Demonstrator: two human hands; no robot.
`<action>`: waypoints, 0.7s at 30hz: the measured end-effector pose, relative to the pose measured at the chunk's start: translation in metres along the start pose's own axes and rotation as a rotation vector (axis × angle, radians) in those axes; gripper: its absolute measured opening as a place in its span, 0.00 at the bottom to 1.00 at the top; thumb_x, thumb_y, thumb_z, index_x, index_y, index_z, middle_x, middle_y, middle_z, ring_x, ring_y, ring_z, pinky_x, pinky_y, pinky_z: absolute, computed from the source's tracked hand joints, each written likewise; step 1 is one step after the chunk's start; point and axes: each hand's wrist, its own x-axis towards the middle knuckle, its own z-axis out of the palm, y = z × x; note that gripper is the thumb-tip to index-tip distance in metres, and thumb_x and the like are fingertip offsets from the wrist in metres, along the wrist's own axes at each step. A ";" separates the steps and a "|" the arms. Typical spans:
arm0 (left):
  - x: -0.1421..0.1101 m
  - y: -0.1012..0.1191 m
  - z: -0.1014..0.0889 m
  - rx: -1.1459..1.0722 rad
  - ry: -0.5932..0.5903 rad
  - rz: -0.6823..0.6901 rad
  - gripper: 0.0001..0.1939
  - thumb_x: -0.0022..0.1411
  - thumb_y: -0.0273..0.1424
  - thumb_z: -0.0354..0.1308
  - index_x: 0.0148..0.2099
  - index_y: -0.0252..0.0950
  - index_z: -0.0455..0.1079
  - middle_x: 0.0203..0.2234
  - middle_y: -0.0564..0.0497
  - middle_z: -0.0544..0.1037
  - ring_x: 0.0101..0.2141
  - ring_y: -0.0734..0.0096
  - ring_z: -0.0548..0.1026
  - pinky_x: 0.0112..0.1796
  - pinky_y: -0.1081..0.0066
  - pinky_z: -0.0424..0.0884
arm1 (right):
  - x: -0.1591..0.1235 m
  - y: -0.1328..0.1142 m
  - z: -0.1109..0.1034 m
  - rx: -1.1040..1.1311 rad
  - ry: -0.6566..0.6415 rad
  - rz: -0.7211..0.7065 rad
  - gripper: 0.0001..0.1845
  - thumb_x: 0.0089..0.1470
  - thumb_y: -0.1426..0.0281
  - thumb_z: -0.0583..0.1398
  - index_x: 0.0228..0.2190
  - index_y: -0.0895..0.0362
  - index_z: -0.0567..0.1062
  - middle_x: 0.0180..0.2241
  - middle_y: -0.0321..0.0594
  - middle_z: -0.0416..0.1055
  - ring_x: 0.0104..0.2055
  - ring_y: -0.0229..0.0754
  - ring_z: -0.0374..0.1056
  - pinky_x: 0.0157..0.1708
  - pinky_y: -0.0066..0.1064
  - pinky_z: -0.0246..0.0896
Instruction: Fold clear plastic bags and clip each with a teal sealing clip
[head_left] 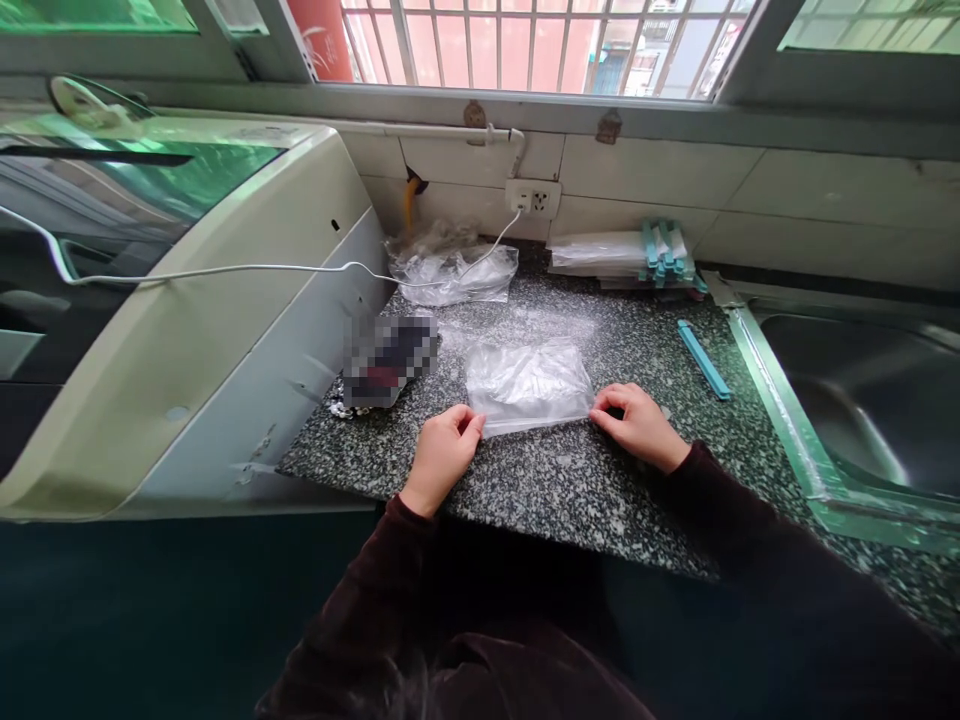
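Observation:
A clear plastic bag [529, 385] lies flat on the speckled granite counter [570, 480]. My left hand [441, 455] pinches the bag's near left corner with curled fingers. My right hand [639, 425] pinches the near right corner the same way. Both hands rest on the counter. The bag's near edge is stretched between them.
A light blue sealing clip [703, 360] lies right of the bag. A stack of bags with blue clips [626, 255] sits by the wall, crumpled plastic [454, 272] beside it. A blurred dark object [390, 358] lies left. A steel sink [862, 400] is right, a white appliance [187, 300] left.

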 end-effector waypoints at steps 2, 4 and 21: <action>0.000 0.000 0.000 -0.012 -0.004 0.002 0.14 0.57 0.38 0.52 0.23 0.36 0.64 0.17 0.55 0.69 0.21 0.74 0.66 0.26 0.74 0.60 | -0.004 -0.002 0.000 -0.034 -0.012 0.003 0.09 0.47 0.67 0.58 0.19 0.55 0.69 0.27 0.40 0.72 0.33 0.44 0.63 0.37 0.36 0.56; -0.002 -0.001 -0.001 -0.009 -0.022 0.031 0.14 0.56 0.40 0.53 0.26 0.35 0.66 0.18 0.55 0.68 0.22 0.74 0.65 0.26 0.74 0.60 | -0.007 -0.004 0.001 -0.064 -0.016 0.021 0.10 0.48 0.66 0.57 0.19 0.55 0.69 0.27 0.40 0.72 0.33 0.44 0.63 0.36 0.36 0.56; -0.011 -0.001 0.007 0.385 0.041 0.216 0.14 0.58 0.36 0.54 0.23 0.37 0.63 0.22 0.51 0.69 0.29 0.66 0.66 0.33 0.66 0.62 | -0.008 -0.021 0.006 -0.517 0.057 -0.397 0.10 0.55 0.71 0.55 0.28 0.53 0.76 0.29 0.42 0.71 0.34 0.44 0.60 0.36 0.36 0.51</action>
